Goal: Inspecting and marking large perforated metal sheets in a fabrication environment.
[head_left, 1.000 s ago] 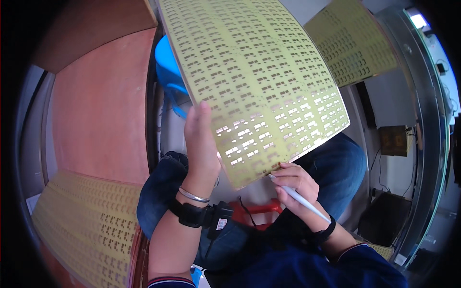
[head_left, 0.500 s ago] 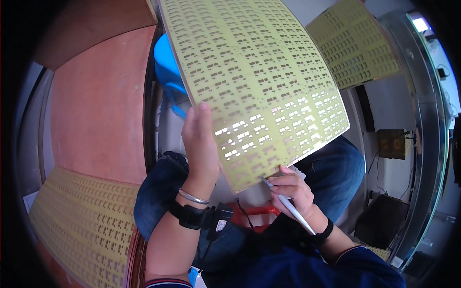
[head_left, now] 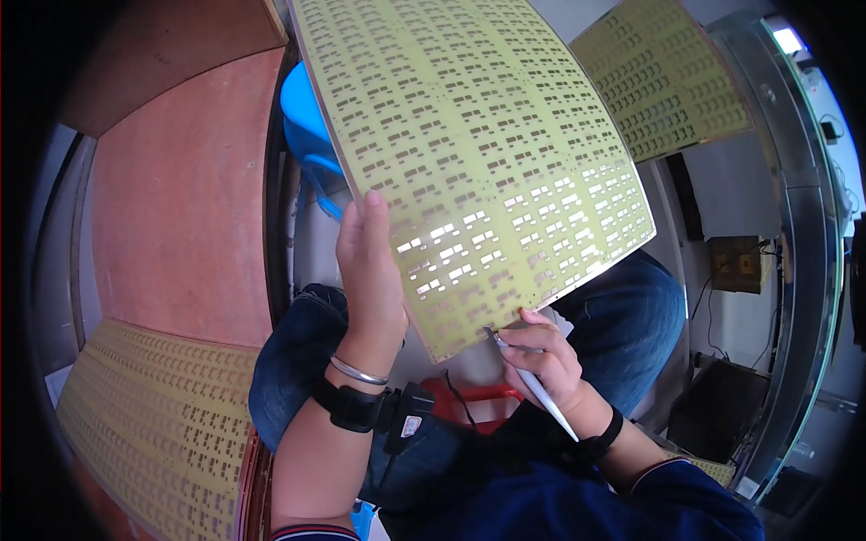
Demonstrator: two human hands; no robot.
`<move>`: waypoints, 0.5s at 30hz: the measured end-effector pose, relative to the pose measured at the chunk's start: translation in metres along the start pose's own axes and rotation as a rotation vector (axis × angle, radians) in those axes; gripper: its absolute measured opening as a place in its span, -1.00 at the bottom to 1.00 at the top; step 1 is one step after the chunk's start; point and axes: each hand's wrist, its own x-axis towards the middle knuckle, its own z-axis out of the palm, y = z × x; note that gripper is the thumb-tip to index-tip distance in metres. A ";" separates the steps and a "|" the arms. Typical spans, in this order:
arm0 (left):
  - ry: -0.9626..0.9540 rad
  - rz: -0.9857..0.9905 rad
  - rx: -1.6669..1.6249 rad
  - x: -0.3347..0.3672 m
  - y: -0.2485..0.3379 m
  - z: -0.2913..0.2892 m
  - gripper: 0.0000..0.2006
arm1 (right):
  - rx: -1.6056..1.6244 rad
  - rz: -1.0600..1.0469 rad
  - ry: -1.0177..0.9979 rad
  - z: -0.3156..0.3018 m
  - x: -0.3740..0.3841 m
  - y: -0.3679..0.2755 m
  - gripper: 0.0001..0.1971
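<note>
Yellow-green rectangular panel [head_left: 487,171] overhangs an open six-o'clock gap, left hand [head_left: 370,266] gripping its eight-o'clock edge, right hand [head_left: 550,361] pinching a white pen-shaped tool [head_left: 546,395].

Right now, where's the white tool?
In the head view, the white tool is low and right of centre, held in the person's right hand, with its tip at the lower edge of the board.
</note>
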 end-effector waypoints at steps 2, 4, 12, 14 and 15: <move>-0.001 -0.009 -0.014 0.000 0.001 0.000 -0.64 | -0.037 -0.004 0.024 0.001 0.001 -0.001 -0.76; -0.003 -0.017 -0.029 0.000 0.000 0.000 -0.64 | -0.019 0.013 0.011 0.000 0.002 -0.002 -0.77; -0.016 -0.002 -0.017 0.001 -0.002 -0.003 -0.64 | 0.047 0.034 -0.007 -0.004 0.000 -0.003 -0.76; -0.013 0.003 -0.006 0.002 -0.004 -0.004 -0.64 | 0.047 0.032 -0.010 -0.004 0.000 -0.003 -0.76; -0.011 0.008 0.005 0.003 -0.004 -0.004 -0.64 | 0.054 0.030 -0.011 -0.004 0.000 -0.002 -0.76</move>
